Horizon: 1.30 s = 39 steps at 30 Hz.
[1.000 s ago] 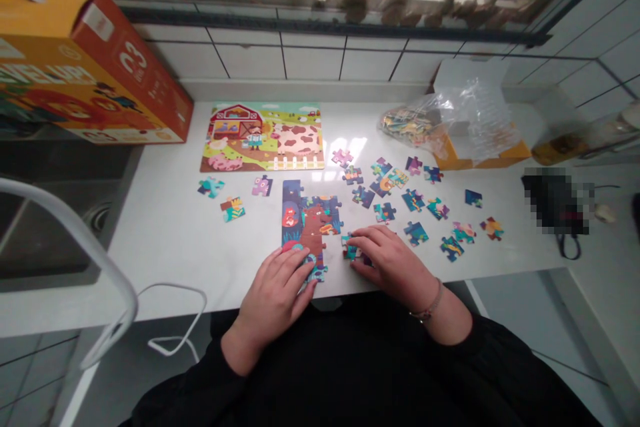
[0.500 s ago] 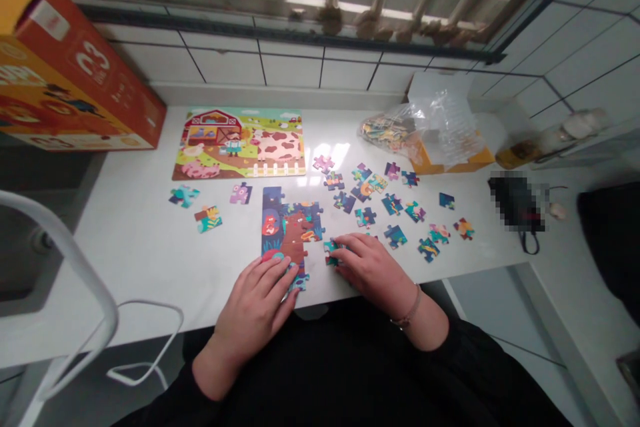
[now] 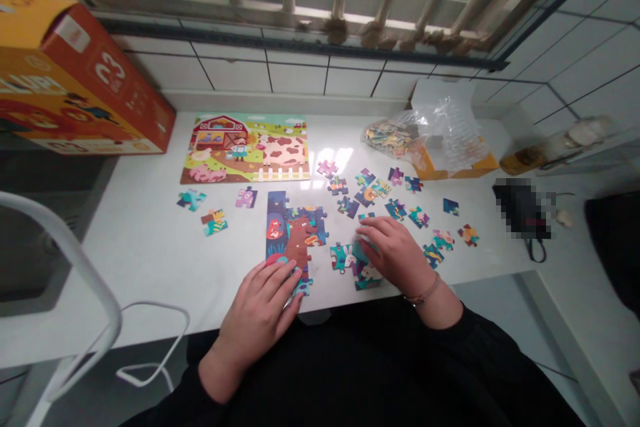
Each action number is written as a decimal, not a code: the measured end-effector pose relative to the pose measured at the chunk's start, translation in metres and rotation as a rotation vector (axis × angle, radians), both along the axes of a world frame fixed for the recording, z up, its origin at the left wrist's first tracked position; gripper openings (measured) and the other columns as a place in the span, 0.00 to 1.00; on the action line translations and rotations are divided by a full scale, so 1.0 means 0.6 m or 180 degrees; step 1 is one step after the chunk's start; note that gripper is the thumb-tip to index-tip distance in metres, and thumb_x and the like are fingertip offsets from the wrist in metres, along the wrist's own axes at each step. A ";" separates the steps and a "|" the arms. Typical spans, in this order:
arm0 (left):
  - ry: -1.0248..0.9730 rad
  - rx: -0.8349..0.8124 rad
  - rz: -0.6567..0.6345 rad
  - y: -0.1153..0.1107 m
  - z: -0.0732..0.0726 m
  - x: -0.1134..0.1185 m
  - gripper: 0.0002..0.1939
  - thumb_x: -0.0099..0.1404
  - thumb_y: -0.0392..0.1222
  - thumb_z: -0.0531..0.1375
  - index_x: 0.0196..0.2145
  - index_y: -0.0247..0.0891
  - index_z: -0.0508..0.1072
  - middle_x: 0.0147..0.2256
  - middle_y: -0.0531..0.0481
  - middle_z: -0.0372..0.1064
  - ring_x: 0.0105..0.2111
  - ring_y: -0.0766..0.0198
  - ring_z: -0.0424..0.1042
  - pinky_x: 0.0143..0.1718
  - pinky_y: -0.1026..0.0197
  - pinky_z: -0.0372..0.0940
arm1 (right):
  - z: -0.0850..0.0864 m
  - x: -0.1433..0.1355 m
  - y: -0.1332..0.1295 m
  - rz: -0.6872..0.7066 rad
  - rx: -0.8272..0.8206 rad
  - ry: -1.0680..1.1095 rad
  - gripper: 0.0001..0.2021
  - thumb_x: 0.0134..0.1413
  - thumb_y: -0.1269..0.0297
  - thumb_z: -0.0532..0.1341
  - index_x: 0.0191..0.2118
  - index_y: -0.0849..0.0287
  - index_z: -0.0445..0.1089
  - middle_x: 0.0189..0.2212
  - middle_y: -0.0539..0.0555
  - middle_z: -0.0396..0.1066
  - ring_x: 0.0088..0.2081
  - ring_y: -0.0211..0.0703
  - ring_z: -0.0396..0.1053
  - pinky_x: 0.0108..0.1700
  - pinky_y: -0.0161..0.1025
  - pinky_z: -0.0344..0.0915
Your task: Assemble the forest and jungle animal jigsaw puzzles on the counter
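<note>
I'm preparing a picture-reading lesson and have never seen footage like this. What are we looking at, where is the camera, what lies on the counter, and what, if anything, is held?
There is no machine here: a person works with two bare hands. One camera, worn on the head, takes every picture, looking forward and down.

On the white counter lie a partly joined puzzle showing a brown bear, a farm picture, and scattered loose pieces. Farther back stand a large orange box and, to the right, a plastic bag of pieces.

The left hand rests on the puzzle's lower part. The right hand is over some pieces near a rabbit piece; whether it grips one is hidden.
</note>
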State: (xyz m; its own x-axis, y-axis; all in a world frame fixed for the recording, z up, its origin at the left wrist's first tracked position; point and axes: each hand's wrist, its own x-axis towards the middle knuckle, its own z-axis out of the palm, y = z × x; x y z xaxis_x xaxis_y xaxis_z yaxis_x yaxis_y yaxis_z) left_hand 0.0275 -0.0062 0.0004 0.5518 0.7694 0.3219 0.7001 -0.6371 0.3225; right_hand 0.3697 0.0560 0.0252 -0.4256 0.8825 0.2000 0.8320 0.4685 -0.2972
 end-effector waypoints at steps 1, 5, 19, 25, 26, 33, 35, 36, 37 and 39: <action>0.0002 -0.0005 0.0017 0.000 0.001 0.000 0.25 0.77 0.40 0.65 0.68 0.46 0.73 0.65 0.44 0.77 0.63 0.45 0.76 0.66 0.36 0.70 | -0.001 0.004 0.005 -0.0054 0.0025 -0.0005 0.11 0.74 0.68 0.62 0.56 0.56 0.78 0.56 0.62 0.79 0.58 0.59 0.75 0.61 0.59 0.74; 0.0052 0.0005 0.0030 -0.002 0.004 0.001 0.22 0.78 0.40 0.64 0.67 0.44 0.75 0.65 0.43 0.77 0.63 0.45 0.76 0.66 0.36 0.70 | -0.012 0.003 0.006 -0.0116 0.0015 -0.0057 0.09 0.75 0.67 0.61 0.53 0.57 0.79 0.55 0.63 0.79 0.56 0.59 0.75 0.60 0.57 0.74; 0.0012 -0.0011 0.0040 -0.002 0.008 0.003 0.18 0.78 0.41 0.64 0.63 0.39 0.78 0.62 0.41 0.79 0.62 0.46 0.76 0.67 0.39 0.69 | -0.024 -0.005 -0.065 0.0008 0.0268 0.0267 0.11 0.73 0.70 0.63 0.55 0.54 0.77 0.60 0.62 0.75 0.64 0.60 0.70 0.66 0.61 0.72; -0.0068 -0.0007 0.0060 0.001 0.005 0.000 0.17 0.79 0.40 0.63 0.62 0.41 0.78 0.62 0.41 0.79 0.61 0.47 0.77 0.65 0.39 0.69 | -0.030 0.031 -0.107 -0.0075 0.0397 0.0328 0.12 0.72 0.71 0.64 0.56 0.51 0.76 0.60 0.60 0.76 0.65 0.60 0.70 0.64 0.61 0.73; -0.0081 0.0022 0.0056 0.002 0.004 -0.001 0.17 0.78 0.39 0.63 0.62 0.41 0.77 0.62 0.42 0.79 0.61 0.46 0.77 0.65 0.39 0.69 | -0.031 0.040 -0.112 -0.0139 0.0426 0.0312 0.12 0.72 0.71 0.64 0.56 0.51 0.76 0.60 0.60 0.76 0.64 0.59 0.71 0.64 0.61 0.73; -0.0017 0.0151 -0.0006 0.008 0.000 0.002 0.16 0.79 0.39 0.62 0.62 0.41 0.76 0.61 0.41 0.79 0.60 0.46 0.77 0.64 0.40 0.68 | -0.037 0.128 -0.136 -0.0740 0.0474 -0.0024 0.09 0.74 0.66 0.62 0.54 0.55 0.77 0.56 0.63 0.77 0.60 0.58 0.73 0.63 0.60 0.72; 0.0002 0.0186 -0.0017 0.009 0.000 0.002 0.15 0.79 0.38 0.62 0.61 0.40 0.76 0.60 0.41 0.79 0.60 0.46 0.78 0.64 0.40 0.68 | -0.041 0.164 -0.137 -0.1132 0.0513 -0.0158 0.10 0.75 0.63 0.61 0.54 0.56 0.77 0.54 0.64 0.78 0.57 0.58 0.74 0.62 0.59 0.71; 0.0003 0.0200 -0.0015 0.009 0.000 0.003 0.15 0.79 0.38 0.62 0.61 0.40 0.76 0.60 0.41 0.80 0.60 0.46 0.78 0.63 0.40 0.68 | -0.044 0.185 -0.136 -0.1372 0.0524 -0.0231 0.11 0.75 0.62 0.60 0.54 0.57 0.76 0.54 0.64 0.79 0.56 0.59 0.75 0.62 0.59 0.71; -0.0001 0.0208 -0.0009 0.010 0.000 0.003 0.15 0.79 0.38 0.62 0.61 0.41 0.76 0.60 0.41 0.80 0.59 0.46 0.78 0.63 0.40 0.68 | -0.047 0.208 -0.134 -0.1639 0.0527 -0.0304 0.12 0.74 0.62 0.59 0.55 0.59 0.76 0.54 0.66 0.79 0.56 0.60 0.75 0.61 0.59 0.70; -0.0013 0.0213 0.0000 0.011 0.001 0.003 0.15 0.78 0.38 0.63 0.60 0.41 0.77 0.60 0.42 0.80 0.59 0.46 0.78 0.63 0.41 0.69 | -0.054 0.255 -0.128 -0.2161 0.0469 -0.0433 0.16 0.73 0.60 0.57 0.56 0.62 0.75 0.53 0.68 0.79 0.55 0.63 0.75 0.61 0.60 0.70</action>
